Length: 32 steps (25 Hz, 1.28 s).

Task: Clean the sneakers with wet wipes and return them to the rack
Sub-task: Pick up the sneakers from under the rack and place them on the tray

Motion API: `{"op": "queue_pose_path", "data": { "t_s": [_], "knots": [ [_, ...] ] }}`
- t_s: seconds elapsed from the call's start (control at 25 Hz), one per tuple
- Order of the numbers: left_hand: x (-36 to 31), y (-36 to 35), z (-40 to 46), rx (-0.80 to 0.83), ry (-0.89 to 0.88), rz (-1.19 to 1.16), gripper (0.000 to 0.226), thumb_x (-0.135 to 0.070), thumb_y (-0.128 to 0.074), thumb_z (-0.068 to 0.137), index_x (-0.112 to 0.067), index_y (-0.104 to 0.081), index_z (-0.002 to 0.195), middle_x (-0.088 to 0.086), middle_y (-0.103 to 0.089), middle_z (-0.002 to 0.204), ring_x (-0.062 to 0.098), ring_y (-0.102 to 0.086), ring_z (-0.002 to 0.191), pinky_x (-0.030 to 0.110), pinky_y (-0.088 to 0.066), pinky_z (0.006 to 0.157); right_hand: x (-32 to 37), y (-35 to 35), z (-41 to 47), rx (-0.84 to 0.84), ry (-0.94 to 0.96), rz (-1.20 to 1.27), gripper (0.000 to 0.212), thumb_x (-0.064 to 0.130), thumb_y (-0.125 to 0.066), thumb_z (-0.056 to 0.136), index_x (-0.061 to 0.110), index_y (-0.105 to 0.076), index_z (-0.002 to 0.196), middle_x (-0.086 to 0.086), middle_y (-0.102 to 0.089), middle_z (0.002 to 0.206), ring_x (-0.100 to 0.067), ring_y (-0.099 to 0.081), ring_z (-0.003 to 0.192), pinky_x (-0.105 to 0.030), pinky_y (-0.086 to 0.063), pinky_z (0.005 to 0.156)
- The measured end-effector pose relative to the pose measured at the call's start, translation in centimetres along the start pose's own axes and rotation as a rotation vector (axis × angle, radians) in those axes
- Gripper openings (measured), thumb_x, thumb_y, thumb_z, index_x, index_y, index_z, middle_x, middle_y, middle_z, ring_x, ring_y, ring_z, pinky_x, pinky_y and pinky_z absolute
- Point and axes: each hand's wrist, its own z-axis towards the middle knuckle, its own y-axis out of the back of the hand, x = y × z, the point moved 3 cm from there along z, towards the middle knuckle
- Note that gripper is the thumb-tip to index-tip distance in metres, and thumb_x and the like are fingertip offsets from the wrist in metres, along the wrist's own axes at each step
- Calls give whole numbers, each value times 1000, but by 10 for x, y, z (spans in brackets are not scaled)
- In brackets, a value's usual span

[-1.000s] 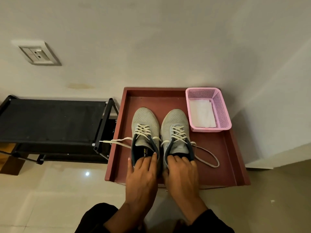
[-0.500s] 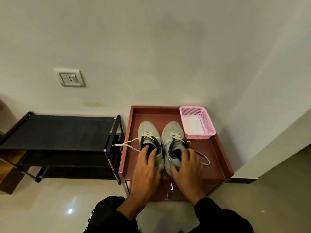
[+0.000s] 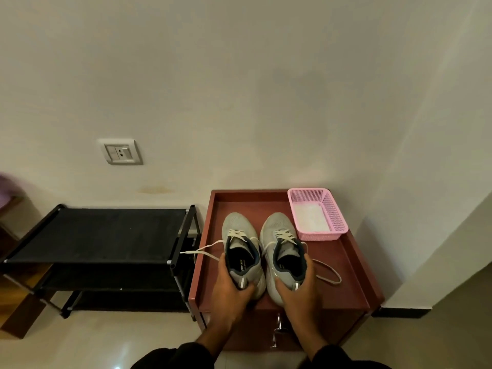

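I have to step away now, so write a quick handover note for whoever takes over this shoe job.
Left hand: gripping the heel of the left grey sneaker.
Right hand: gripping the heel of the right grey sneaker.
Both sneakers are on the red-brown cabinet top, toes to the wall, laces loose.
Pink basket at the back right corner holds a white wipe.
Black shoe rack stands to the left, top shelf bare.
Done: cannot tell if wiped.
Left: wipe if needed, then move the pair to the rack.
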Motion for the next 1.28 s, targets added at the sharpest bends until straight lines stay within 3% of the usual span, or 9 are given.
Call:
{"op": "queue_pose_path", "data": {
  "t_s": [0.12, 0.28, 0.36, 0.52, 0.64, 0.76, 1.0, 1.16, 1.28],
  "knots": [
    [5, -5, 0, -22, -25, 40, 95, -15, -80, 71, -47, -23, 139, -32, -53, 117, -22, -52, 102, -3, -40, 77, 2, 10, 1, -93, 31, 35, 62, 12, -86, 71, 20, -59, 126, 3, -67, 109, -20, -63, 98, -27, -44, 78],
    [1, -13, 3, -20, -40, 56, 93, -16, -80, 68, -50, -26, 136, -33, -55, 115, -19, -53, 103, -1, -41, 76, 10, 22, -2, -159, 55, 50, 44, 12, -88, 68, 22, -58, 99, 21, -59, 85, -8, -61, 75, -25, -45, 59],
    [-1, -17, 3, -26, -35, 47, 91, -19, -81, 68, -48, -28, 136, -32, -54, 115, -15, -53, 105, 0, -41, 77, 14, 25, -5, -171, 82, 47, 45, 12, -89, 67, 23, -58, 97, 21, -58, 85, -3, -59, 75, -26, -47, 59],
    [-1, -19, -1, -34, -20, 10, 89, -22, -81, 68, -44, -30, 138, -27, -55, 115, -15, -53, 103, 5, -43, 76, 24, 35, -14, -194, 173, 13, 46, 11, -90, 64, 20, -60, 97, 22, -57, 86, -10, -60, 75, -33, -54, 61],
    [0, -19, -2, -35, -25, -8, 85, -23, -80, 67, -40, -33, 137, -21, -58, 122, -5, -57, 110, 10, -47, 84, 35, 46, -22, -212, 257, -5, 45, 10, -91, 64, 16, -60, 97, 16, -58, 86, -6, -59, 77, -20, -48, 62],
    [-1, -19, -3, -37, -37, -11, 87, -28, -80, 67, -36, -33, 141, -16, -60, 122, 0, -59, 110, 17, -50, 86, 41, 48, -29, -203, 291, -22, 47, 11, -92, 63, 15, -61, 98, 2, -64, 90, -15, -62, 79, -14, -48, 64],
    [2, -22, 1, -6, -43, 11, 91, -33, -76, 65, -39, -29, 143, -15, -60, 124, 2, -58, 114, 28, -54, 93, 60, 57, -33, -226, 343, -30, 44, 3, -92, 60, 5, -63, 94, 1, -62, 85, -3, -56, 74, 3, -40, 69],
    [-5, -33, 1, 27, -40, 2, 91, -35, -80, 67, -38, -30, 142, -18, -61, 122, -1, -59, 111, 16, -51, 86, 67, 64, -31, -226, 325, 20, 45, 8, -90, 64, 8, -62, 99, 8, -61, 87, -4, -61, 78, -6, -49, 64],
    [-19, -44, 1, 127, -69, -27, 93, -43, -85, 66, -43, -30, 140, -23, -61, 120, -4, -60, 108, 15, -52, 82, 75, 65, -31, -210, 351, 66, 46, 9, -90, 66, 10, -61, 102, 16, -59, 89, 12, -61, 88, -2, -48, 63]
  ]
}}
